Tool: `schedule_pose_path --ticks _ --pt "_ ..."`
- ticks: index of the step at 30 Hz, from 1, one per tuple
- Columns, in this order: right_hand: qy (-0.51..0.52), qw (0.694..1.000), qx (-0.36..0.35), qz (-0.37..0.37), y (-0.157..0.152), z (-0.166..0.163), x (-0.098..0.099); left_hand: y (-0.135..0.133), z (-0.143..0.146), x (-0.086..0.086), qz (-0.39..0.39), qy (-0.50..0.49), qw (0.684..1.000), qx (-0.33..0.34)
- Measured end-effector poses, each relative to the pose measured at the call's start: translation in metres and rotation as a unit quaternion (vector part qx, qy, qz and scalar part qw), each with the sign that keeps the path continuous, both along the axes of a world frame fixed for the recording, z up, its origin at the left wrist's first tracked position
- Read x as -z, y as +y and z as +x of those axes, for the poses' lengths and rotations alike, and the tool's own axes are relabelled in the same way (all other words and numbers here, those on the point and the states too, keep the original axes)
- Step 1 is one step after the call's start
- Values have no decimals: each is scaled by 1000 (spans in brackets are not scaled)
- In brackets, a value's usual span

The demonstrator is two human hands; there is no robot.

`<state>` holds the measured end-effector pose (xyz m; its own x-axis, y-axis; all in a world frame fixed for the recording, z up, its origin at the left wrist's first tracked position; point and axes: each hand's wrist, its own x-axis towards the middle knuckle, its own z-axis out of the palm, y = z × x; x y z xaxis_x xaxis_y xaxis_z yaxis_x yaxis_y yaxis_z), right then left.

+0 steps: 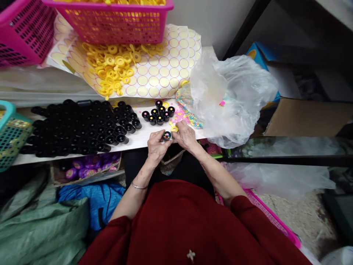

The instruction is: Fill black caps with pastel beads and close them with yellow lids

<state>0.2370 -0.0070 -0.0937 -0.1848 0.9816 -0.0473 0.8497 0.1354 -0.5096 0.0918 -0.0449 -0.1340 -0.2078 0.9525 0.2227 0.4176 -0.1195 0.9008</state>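
My left hand [156, 146] is closed around a small black cup [167, 135] at the table's front edge. Pink, yellow and other coloured beads show inside the cup. Between the fingers of my right hand [186, 135] is a yellow plastic ring piece [174, 128], just beside the cup's rim. Behind my hands stands a small group of black cups [160, 119], several with a pink or yellow bead on top. Loose pink beads [180, 115] lie on the table near my right hand, next to a spread of multicoloured beads [190, 105].
Many black cups [74, 129] cover the left of the table. Yellow ring pieces [116, 64] are heaped on sticker sheets [165, 70] below a pink basket [118, 22]. A clear plastic bag [237, 92] and cardboard box [306, 116] stand right. A teal basket [13, 129] is far left.
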Motion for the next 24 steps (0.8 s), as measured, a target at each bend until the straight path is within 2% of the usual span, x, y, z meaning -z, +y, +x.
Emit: schedule_pose_path --ticks 4,7,10,13,16,19,24 --pt "176 984 16 18 1 9 3 0 -5 -1 -33 -88 995 30" --pt "271 961 -35 39 -5 7 -5 -1 -11 -7 -52 -232 971 39" --pt "259 959 -102 53 -10 0 -14 -1 -14 -18 -57 -366 929 6" --pt "216 966 -129 64 -13 -5 -19 -1 -14 -30 -74 -438 896 -23" --pt "180 972 -135 61 -12 -6 -20 1 -10 -37 -109 -450 885 -51" --pt "168 975 -138 47 -12 -6 -22 4 -5 -40 -132 -425 893 -71" --pt "200 968 -146 30 -12 -8 -23 5 5 -40 -142 -388 909 -58"
